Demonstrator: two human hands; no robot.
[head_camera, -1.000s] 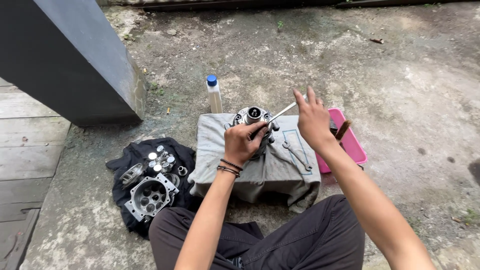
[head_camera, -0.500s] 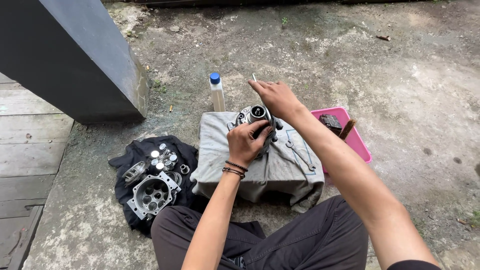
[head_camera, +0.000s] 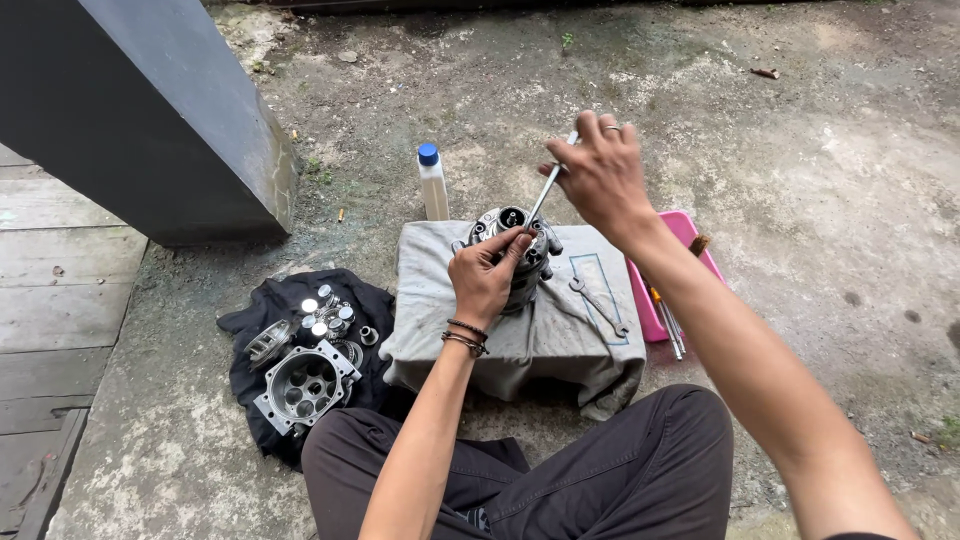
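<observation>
Metal engine part (head_camera: 512, 250) on grey cloth (head_camera: 520, 320) | left hand (head_camera: 486, 278) grips it | right hand (head_camera: 597, 175) above grasps wrench (head_camera: 545, 192)

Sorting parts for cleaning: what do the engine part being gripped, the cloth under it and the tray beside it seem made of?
Engine part: likely cast aluminium, dull silver-grey, machined bores.
Cloth: grey woven fabric, folds and creases.
Tray: probably plastic, uniform glossy pink.

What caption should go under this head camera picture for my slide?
Seated on concrete, a person steadies a metal engine part on a grey cloth with the left hand while the right hand works a slim tool into it.
</observation>
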